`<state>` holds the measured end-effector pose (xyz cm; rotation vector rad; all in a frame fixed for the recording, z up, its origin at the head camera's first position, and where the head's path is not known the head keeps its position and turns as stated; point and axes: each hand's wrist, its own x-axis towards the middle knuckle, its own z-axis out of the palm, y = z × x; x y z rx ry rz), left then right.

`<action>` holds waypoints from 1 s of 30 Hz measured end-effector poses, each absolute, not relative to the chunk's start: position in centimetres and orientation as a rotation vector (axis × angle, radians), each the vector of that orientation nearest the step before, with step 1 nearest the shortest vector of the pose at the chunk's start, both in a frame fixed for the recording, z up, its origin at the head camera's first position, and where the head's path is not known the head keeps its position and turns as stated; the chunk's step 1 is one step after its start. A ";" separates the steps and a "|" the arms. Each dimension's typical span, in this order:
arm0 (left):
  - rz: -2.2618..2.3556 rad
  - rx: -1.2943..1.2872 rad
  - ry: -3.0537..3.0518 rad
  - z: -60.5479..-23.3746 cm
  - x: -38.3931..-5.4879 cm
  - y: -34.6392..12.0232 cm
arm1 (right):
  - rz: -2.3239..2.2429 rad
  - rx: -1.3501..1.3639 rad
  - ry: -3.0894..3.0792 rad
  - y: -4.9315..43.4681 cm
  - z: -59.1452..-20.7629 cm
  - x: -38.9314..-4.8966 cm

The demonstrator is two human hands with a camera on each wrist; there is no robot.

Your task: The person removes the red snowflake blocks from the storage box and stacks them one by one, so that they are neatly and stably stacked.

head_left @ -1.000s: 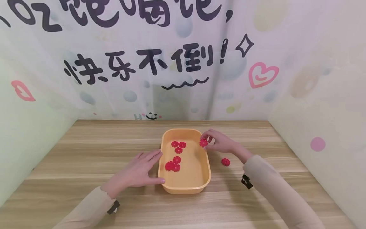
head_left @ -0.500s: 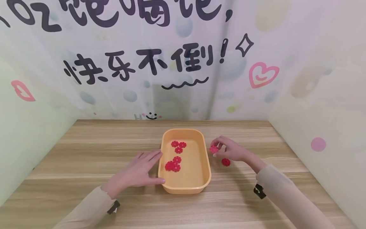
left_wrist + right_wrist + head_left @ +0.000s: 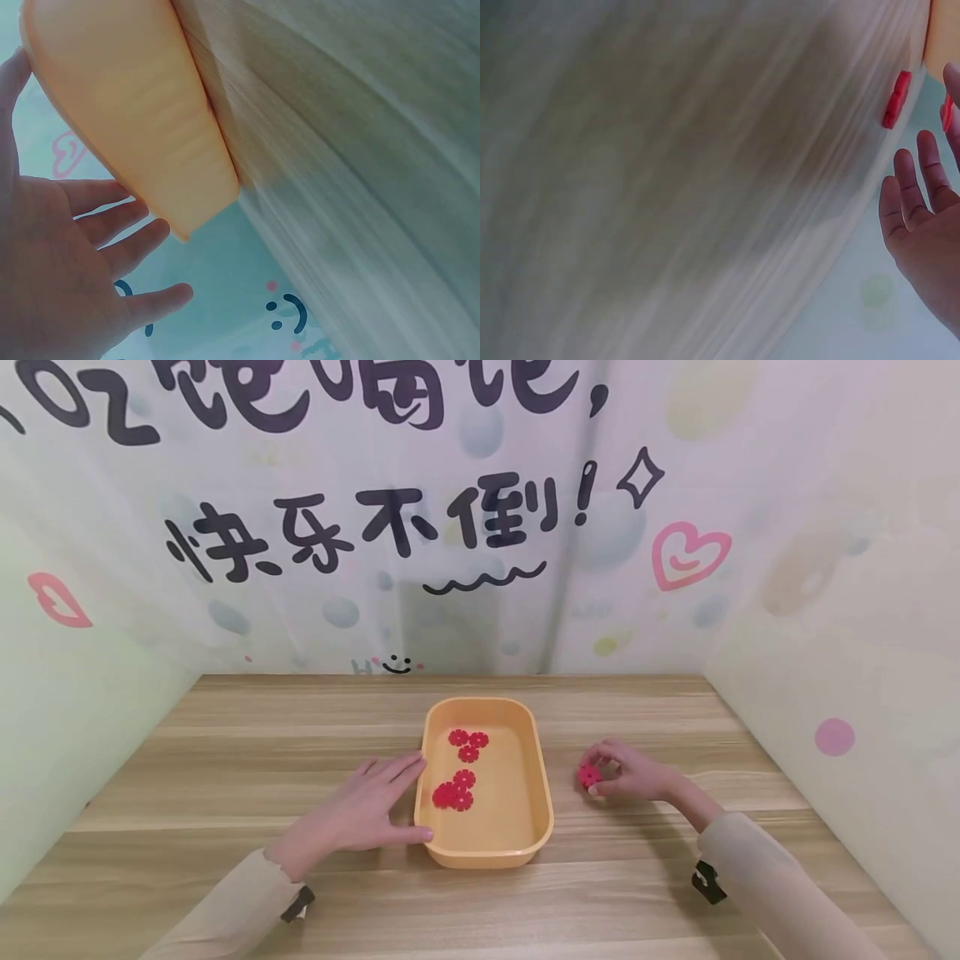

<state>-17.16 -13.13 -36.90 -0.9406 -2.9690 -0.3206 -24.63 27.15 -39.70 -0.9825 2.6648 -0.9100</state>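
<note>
An orange plastic tray (image 3: 484, 860) stands on the table, with several red flower-shaped plastic discs (image 3: 463, 778) lying in its left half. My left hand (image 3: 360, 806) rests against the tray's left rim, fingers spread and fairly straight; the left wrist view shows its fingertips along the tray's outer side (image 3: 135, 112). To the right of the tray, my right hand (image 3: 637, 777) pinches a red disc (image 3: 947, 114) between thumb and forefinger. Another red piece (image 3: 897, 100) lies on the table just beyond; in the head view the two overlap and are hard to tell apart.
The wood-grain table (image 3: 247, 727) is bounded by a printed back curtain (image 3: 480, 635) and pale side walls (image 3: 810, 660). Dark wrist straps (image 3: 707, 882) show at both sleeves.
My right hand has moved from the tray's right rim rightward and nearer, carrying its red disc to the loose piece on the table. My left hand and the tray have stayed put.
</note>
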 end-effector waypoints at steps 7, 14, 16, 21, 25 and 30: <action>-0.318 -0.944 -2.968 -36.7 -17.1 -13.1 | -0.883 -0.964 2.661 27.9 -40.0 -24.5; -0.330 -0.945 -2.971 -36.7 -17.1 -13.1 | -0.907 -0.970 2.629 28.1 -40.4 -24.6; -0.330 -0.946 -2.967 -36.7 -17.1 -13.1 | -0.911 -0.984 2.625 28.1 -40.4 -24.6; -0.327 -0.952 -2.960 -36.7 -17.1 -13.1 | -0.898 -1.010 2.628 28.1 -40.2 -24.6; -0.330 -0.953 -2.959 -36.7 -17.0 -13.1 | -0.892 -1.018 2.628 27.4 -39.3 -23.7; -0.332 -0.953 -2.957 -36.7 -17.0 -13.1 | -0.888 -1.034 2.613 26.5 -37.9 -22.8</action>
